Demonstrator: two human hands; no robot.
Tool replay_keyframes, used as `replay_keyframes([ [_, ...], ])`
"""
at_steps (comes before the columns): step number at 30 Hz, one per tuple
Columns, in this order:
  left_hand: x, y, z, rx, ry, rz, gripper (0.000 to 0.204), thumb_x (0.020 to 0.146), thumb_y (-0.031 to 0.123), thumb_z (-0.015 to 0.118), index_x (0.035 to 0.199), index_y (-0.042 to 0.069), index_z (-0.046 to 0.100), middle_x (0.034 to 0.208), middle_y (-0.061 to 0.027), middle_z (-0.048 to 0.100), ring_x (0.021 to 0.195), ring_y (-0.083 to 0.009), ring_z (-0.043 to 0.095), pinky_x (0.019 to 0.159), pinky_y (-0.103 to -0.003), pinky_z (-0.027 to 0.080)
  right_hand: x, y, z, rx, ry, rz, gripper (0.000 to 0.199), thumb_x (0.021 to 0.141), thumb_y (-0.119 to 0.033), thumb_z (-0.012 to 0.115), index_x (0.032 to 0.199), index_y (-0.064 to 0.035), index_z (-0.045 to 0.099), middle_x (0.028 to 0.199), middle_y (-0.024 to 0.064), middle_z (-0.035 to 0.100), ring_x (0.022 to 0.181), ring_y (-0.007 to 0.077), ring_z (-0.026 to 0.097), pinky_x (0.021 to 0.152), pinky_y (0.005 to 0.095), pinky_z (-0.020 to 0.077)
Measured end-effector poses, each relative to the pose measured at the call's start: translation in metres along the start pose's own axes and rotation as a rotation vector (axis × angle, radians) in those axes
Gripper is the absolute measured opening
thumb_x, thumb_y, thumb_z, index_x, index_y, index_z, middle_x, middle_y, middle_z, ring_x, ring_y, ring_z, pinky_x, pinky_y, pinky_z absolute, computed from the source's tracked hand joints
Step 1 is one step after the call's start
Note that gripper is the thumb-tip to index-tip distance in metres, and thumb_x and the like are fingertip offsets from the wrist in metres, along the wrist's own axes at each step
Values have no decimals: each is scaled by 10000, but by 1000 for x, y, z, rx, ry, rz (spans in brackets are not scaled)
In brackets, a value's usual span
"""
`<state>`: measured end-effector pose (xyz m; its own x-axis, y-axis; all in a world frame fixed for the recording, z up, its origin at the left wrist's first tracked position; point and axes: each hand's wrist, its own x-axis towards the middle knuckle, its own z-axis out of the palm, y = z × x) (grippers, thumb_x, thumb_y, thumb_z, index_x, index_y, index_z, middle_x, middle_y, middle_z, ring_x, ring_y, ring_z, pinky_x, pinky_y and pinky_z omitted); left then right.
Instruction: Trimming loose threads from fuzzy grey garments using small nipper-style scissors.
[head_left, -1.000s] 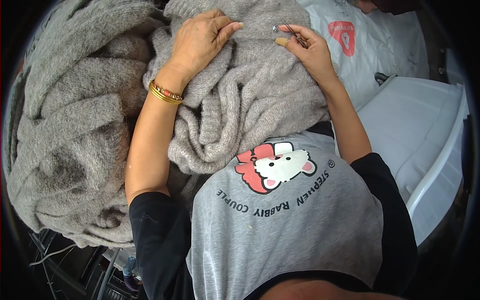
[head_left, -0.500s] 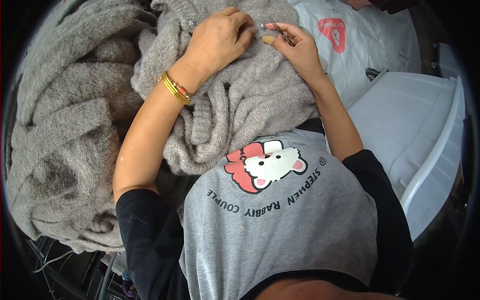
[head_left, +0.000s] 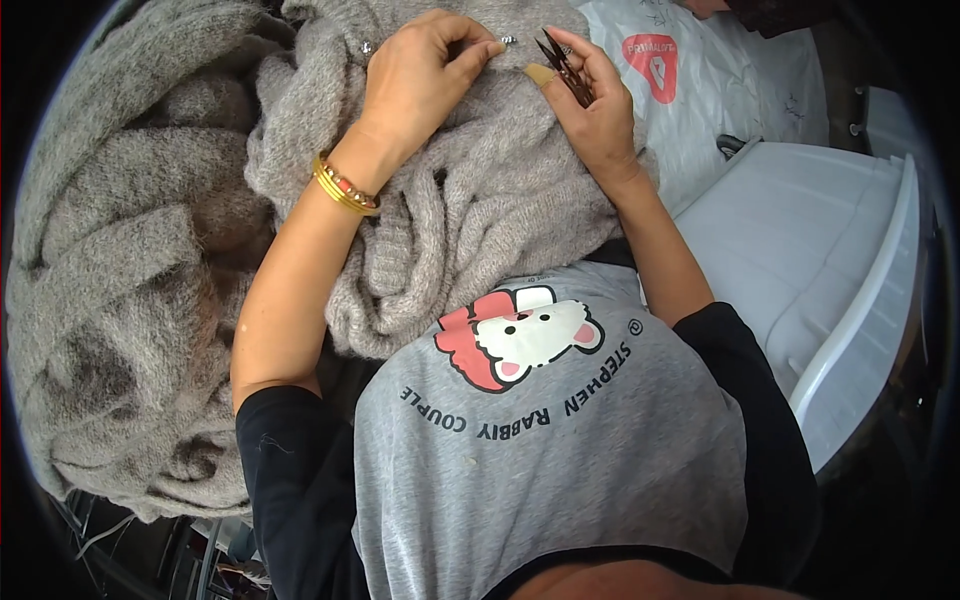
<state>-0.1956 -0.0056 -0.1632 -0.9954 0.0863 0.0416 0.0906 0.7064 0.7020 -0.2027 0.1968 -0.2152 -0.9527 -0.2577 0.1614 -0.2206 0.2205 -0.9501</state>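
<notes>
A grey-beige knitted garment (head_left: 500, 170) lies bunched over my lap, two shiny silver buttons on its upper part. My left hand (head_left: 415, 85), wearing gold bangles at the wrist, pinches thumb and fingertips together right beside one button (head_left: 508, 40). Whatever is between those fingertips is too small to make out. The other button (head_left: 367, 47) shows left of that hand. In my right hand (head_left: 603, 115) are dark thread snips (head_left: 570, 78), blades pointing up and slightly apart, just right of the first button. A tan cover (head_left: 540, 74) wraps the right thumb tip.
Heaped grey-brown knitwear (head_left: 120, 300) fills the left side. At the upper right lies a white plastic bag (head_left: 700, 120) with a red printed mark. A white plastic bin (head_left: 800, 240) stands at my right. Part of another person's hand (head_left: 706, 6) shows at the top edge.
The snips have turned more upright in my right hand, and their blades now show apart. My left fingers have shifted into a pinch beside the button. The view has moved slightly.
</notes>
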Motion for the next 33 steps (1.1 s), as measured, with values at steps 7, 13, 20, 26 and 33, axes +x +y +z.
replay_keyframes([
  [7, 2, -16, 4, -531, -19, -96, 162, 967, 147, 617, 1021, 9, 684, 895, 47, 650, 802, -16, 548, 716, -166, 444, 8, -27, -12, -261, -51, -216, 332, 888, -59, 664, 1218, -31, 643, 852, 24, 567, 758, 96, 551, 681, 224, 454],
  [13, 1, -17, 4, -640, 18, -67, 177, 946, 204, 646, 978, 33, 681, 728, 49, 604, 682, -20, 506, 592, -183, 412, 10, -38, -12, -436, -85, -260, 369, 851, -38, 668, 1218, -77, 658, 826, 42, 575, 707, 129, 563, 617, 264, 456],
  [20, 3, -18, 3, -623, 24, -62, 169, 940, 205, 654, 985, 43, 676, 720, 60, 570, 658, -16, 472, 576, -181, 392, 16, -38, -4, -498, -42, -295, 349, 850, -53, 670, 1197, -92, 669, 803, 39, 577, 670, 143, 564, 601, 269, 454],
  [26, 2, -16, 5, -668, 69, -74, 138, 937, 181, 654, 960, 45, 672, 739, 62, 573, 669, -16, 479, 582, -184, 401, 18, -40, -2, -461, -16, -313, 343, 845, -55, 677, 1186, -99, 675, 802, 42, 580, 651, 146, 561, 586, 281, 447],
  [33, 2, -17, 2, -640, 30, -61, 143, 923, 172, 668, 945, 30, 664, 812, 42, 579, 685, -27, 493, 604, -194, 421, 21, -40, 2, -492, 8, -326, 319, 842, -46, 679, 1155, -105, 690, 789, 42, 583, 632, 160, 561, 580, 287, 446],
])
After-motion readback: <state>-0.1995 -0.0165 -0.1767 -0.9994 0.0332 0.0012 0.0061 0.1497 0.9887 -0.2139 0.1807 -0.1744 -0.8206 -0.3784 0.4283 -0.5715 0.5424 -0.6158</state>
